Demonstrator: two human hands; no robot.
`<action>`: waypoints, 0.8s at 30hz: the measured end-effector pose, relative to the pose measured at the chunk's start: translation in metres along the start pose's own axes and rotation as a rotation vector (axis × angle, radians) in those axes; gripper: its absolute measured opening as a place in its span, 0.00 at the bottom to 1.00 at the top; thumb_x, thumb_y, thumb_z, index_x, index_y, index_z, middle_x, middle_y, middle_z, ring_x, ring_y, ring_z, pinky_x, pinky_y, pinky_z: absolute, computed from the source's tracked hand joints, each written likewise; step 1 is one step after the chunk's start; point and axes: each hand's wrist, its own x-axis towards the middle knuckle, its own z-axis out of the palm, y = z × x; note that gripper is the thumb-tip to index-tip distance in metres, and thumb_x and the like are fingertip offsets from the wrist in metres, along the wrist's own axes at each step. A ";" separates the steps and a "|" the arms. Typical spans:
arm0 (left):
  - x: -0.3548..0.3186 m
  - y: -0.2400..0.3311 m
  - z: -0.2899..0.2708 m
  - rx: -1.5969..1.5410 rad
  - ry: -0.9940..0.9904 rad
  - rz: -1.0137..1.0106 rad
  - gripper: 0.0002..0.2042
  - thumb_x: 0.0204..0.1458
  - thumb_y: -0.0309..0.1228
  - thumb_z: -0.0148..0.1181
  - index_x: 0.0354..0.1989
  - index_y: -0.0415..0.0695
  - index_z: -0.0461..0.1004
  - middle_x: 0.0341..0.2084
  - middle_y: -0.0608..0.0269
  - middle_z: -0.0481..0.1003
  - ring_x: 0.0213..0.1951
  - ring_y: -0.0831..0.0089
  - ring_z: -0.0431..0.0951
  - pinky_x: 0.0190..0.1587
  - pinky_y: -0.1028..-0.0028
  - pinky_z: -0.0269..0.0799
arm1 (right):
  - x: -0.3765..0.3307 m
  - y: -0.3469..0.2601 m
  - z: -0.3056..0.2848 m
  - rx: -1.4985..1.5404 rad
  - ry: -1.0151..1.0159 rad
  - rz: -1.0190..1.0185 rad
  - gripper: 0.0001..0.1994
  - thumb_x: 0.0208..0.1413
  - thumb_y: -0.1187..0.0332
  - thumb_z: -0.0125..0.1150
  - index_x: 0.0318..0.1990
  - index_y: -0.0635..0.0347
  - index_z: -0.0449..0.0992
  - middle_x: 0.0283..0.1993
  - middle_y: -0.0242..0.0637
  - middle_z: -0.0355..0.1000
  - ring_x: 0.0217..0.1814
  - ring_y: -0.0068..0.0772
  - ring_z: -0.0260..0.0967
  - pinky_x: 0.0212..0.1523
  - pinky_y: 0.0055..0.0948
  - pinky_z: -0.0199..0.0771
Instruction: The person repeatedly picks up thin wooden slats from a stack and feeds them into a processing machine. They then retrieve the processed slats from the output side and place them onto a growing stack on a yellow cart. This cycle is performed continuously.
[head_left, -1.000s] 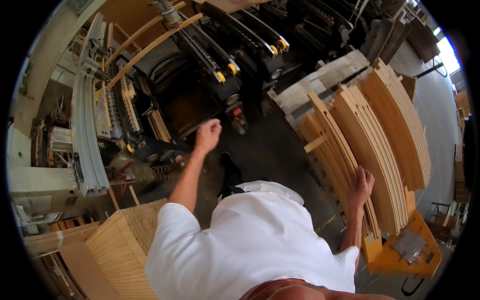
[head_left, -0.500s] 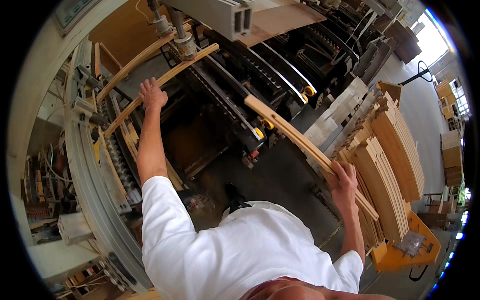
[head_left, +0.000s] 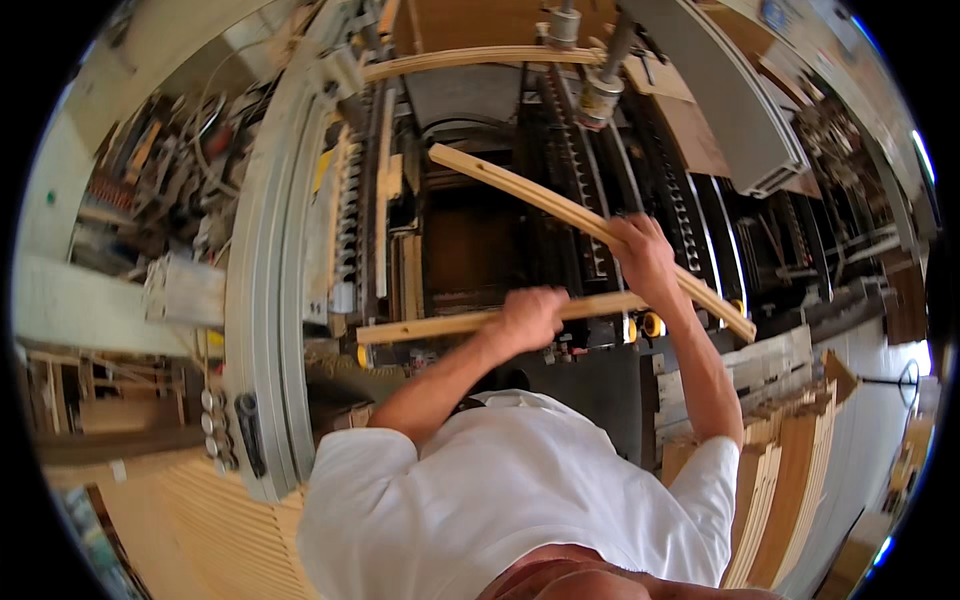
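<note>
My left hand (head_left: pixel 530 318), a little blurred, is closed around a pale wooden slat (head_left: pixel 430 327) that lies crosswise close in front of my body. My right hand (head_left: pixel 645 255) grips a second wooden slat (head_left: pixel 530 192), with holes near its far left end. This slat slants over the machine from the far left to the near right, its near part crossing by the right end of the first. Farther back, a curved slat (head_left: pixel 480 57) spans the machine beneath a cylindrical press head (head_left: pixel 564 28). A nearer press head (head_left: pixel 600 100) has no slat under it.
Dark chain rails (head_left: pixel 560 130) run away from me, with yellow rollers (head_left: pixel 652 325) at their near ends. A grey metal beam (head_left: pixel 265 300) stands at the left. Stacked curved boards (head_left: pixel 790 490) are at the right, more stacked wood (head_left: pixel 200 520) at the lower left.
My left hand has drawn the nearer slat out from under the press head and toward my body. My right hand has carried its slat over the machine. The view has turned left.
</note>
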 end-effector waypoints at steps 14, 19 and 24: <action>-0.176 0.052 0.022 -0.233 0.204 -0.646 0.21 0.45 0.33 0.69 0.50 0.45 0.76 0.41 0.51 0.78 0.46 0.50 0.77 0.48 0.59 0.73 | 0.217 0.063 0.215 -0.194 0.006 -0.238 0.12 0.53 0.67 0.59 0.45 0.51 0.78 0.41 0.42 0.74 0.47 0.50 0.71 0.47 0.46 0.73; -0.245 0.066 0.022 -0.332 0.330 -0.972 0.20 0.44 0.31 0.69 0.48 0.42 0.77 0.38 0.49 0.79 0.41 0.52 0.78 0.43 0.63 0.73 | 0.244 0.084 0.219 -0.222 -0.013 -0.200 0.11 0.52 0.64 0.62 0.44 0.51 0.77 0.43 0.40 0.74 0.49 0.48 0.72 0.48 0.46 0.72; -0.298 0.063 0.060 -0.258 0.551 -1.078 0.18 0.44 0.30 0.69 0.45 0.40 0.77 0.33 0.48 0.78 0.36 0.56 0.79 0.41 0.63 0.72 | 0.244 0.071 0.222 -0.244 0.006 -0.238 0.10 0.52 0.64 0.62 0.42 0.52 0.77 0.42 0.40 0.75 0.48 0.48 0.72 0.47 0.46 0.72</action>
